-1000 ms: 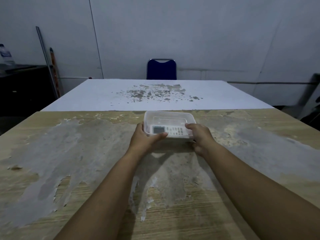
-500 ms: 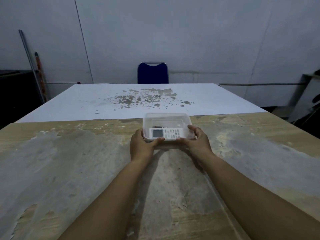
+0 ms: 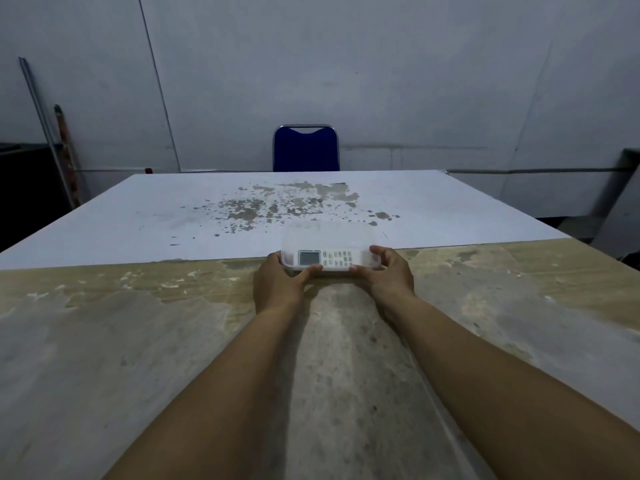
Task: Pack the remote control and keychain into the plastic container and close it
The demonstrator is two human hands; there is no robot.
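Container (image 3: 329,237) farther out, toward chair (image 3: 306,148)

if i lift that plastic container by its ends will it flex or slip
Probably flexes a little: the plastic container looks thin and translucent. Likely light, holding only the remote control that shows. Smooth walls may be slippery, so the left hand and right hand gripping opposite ends should help.

Both bare forearms extend straight forward, nearly parallel, wrists level. Left hand (image 3: 277,284) cups inward, thumb pointing right, fingers wrapped out of sight. Right hand (image 3: 389,275) mirrors it, thumb pointing left, fingers curled over the top. Both are closed in a grip.
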